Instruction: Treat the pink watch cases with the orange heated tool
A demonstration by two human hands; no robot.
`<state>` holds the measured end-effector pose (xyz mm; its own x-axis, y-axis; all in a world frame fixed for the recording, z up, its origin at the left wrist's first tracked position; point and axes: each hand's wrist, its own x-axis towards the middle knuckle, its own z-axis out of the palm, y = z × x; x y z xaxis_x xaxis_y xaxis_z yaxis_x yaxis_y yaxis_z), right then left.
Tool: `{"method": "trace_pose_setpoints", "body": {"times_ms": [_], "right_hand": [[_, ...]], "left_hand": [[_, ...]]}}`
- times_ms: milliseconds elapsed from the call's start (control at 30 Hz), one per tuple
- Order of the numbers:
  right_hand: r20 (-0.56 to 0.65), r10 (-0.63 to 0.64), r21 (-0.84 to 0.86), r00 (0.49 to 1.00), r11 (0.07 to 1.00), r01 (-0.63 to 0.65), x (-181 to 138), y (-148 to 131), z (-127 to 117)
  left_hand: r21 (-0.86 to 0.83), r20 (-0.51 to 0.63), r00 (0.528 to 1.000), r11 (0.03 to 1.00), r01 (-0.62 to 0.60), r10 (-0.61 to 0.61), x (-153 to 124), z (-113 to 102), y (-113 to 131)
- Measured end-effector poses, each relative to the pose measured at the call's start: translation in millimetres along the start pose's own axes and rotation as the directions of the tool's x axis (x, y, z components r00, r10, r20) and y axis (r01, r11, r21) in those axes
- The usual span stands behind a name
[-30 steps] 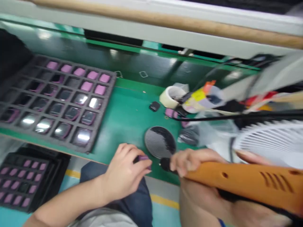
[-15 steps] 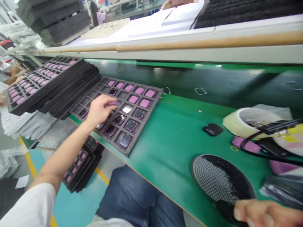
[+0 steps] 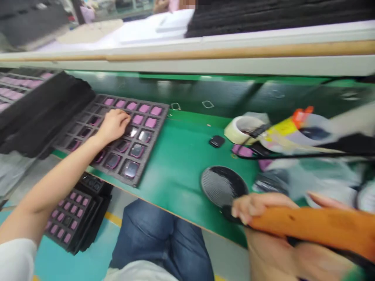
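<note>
Running across the view, the green bench lies under a pale shelf edged with a brown strip. At the left rises a stack of dark trays, the topmost bearing pink pieces; another, lower stack sits beneath the bench edge. The orange tool slants in from the right, blurred along its length. Against the left stack's foot lies the tray, gridded into compartments.

The right hand is wrapped around the orange tool, fingers curled at its inner end, next to the disc's black neck (whether disc and tool are one piece, I cannot tell). The left hand hangs over the middle of the tray with its fingers bent inward; how far the grip is open, and whether it has hold of a piece, I cannot tell.

The disc, round and dark with a fine-patterned side, is just over the bench's front part. Behind it stand the tape roll and, just beside that, a black case. Smallest are the tray's pieces: pink ones line its back row, while glossy dark-faced ones fill compartments nearer the front.
</note>
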<state>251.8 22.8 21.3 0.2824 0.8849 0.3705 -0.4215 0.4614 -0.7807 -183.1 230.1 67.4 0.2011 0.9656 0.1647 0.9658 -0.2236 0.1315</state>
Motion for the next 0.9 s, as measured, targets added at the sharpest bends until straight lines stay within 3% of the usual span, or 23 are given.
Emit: {"method": "trace_pose_setpoints", "body": {"times_ms": [33,167,300,433,533,600,667,700,767,833,900], "right_hand": [[0.065,-0.047,-0.032,0.997,0.998,0.050,3.5,-6.5,12.4],[-0.005,-0.137,-0.179,0.991,0.975,0.134,19.2,-20.9,40.1],[0.027,-0.248,-0.249,0.968,0.937,0.247,31.7,-22.9,44.5],[-0.023,-0.299,-0.252,0.954,0.925,0.283,37.2,-9.3,44.8],[-0.052,-0.295,-0.266,0.954,0.925,0.272,36.3,0.7,42.2],[-0.075,-0.279,-0.284,0.957,0.926,0.247,34.6,2.7,40.3],[-0.117,-0.251,-0.310,0.961,0.928,0.205,32.9,1.4,39.8],[-0.139,-0.235,-0.323,0.962,0.929,0.180,32.1,0.1,40.2],[-0.169,-0.200,-0.339,0.965,0.931,0.134,30.9,-2.6,41.8],[-0.172,-0.174,-0.340,0.970,0.934,0.108,30.2,-4.6,43.6],[-0.167,-0.158,-0.340,0.973,0.936,0.094,29.9,-5.7,45.1]], "left_hand": [[-0.001,0.007,1.000,1.000,0.005,-0.005,3.8,1.0,7.4],[0.041,0.048,0.998,0.998,0.044,-0.046,26.4,9.8,31.6],[0.050,0.054,0.990,0.991,0.126,-0.129,53.9,11.8,37.9],[0.004,-0.022,0.985,0.986,0.170,-0.169,55.7,-7.8,42.6],[-0.040,-0.127,0.991,0.999,0.029,-0.034,18.8,-28.3,67.7],[-0.122,-0.254,0.954,0.973,-0.194,0.159,-23.1,-34.9,99.0],[-0.304,-0.248,0.894,0.847,-0.437,0.373,-71.8,-29.7,137.3],[-0.417,-0.216,0.889,0.786,-0.457,0.403,-95.8,-22.2,156.8],[-0.585,-0.083,0.905,0.715,-0.383,0.417,-137.2,-0.4,191.5],[-0.640,0.007,0.910,0.701,-0.313,0.414,-164.6,23.9,217.2],[-0.636,0.001,0.905,0.699,-0.328,0.426,-177.1,42.9,232.7]]}}
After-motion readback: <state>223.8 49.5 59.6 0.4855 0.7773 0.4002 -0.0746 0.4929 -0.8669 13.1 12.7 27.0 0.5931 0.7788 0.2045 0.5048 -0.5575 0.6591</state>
